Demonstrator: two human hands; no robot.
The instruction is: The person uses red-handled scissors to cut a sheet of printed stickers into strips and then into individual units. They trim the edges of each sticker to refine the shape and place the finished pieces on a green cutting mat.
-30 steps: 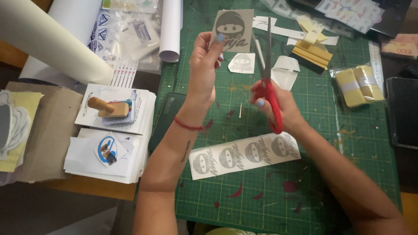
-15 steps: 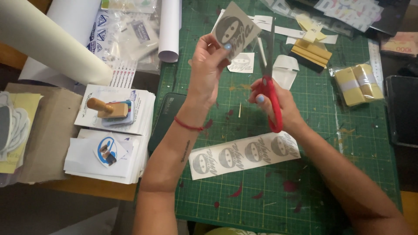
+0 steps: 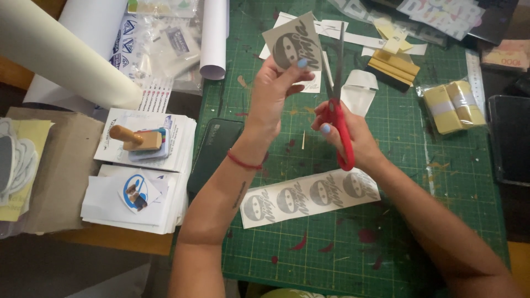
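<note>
While pinched by its lower edge between thumb and forefinger of the left hand [image 3: 274, 94], held up above the green cutting mat [image 3: 441, 221] rather than lying on it: small grey sticker [image 3: 291, 44] with a masked cartoon face, tilted a little, printed side toward the camera. Left fingers [image 3: 301, 64] clenched on that lower edge, wrist bent upward, rest of the sheet free.

Just to the right of it, gripped in the right hand [image 3: 348, 135]: red-handled scissors [image 3: 337, 107], fingers threaded through the loops and closed around them. Long axis of the blades nearly vertical in the head view, tips pointing away from the body, running up alongside the sticker's right-hand edge. Blades parted slightly; hard to tell whether touching the paper or only just beside it.

Nearer the body, flat on the mat below both wrists and touched by neither hand: white strip of four matching stickers [image 3: 309, 196], long axis slanting gently up to the right. Closer to the right forearm than to the left. Dark phone [image 3: 215, 152] at the mat's left border, well apart from the cutting.
</note>
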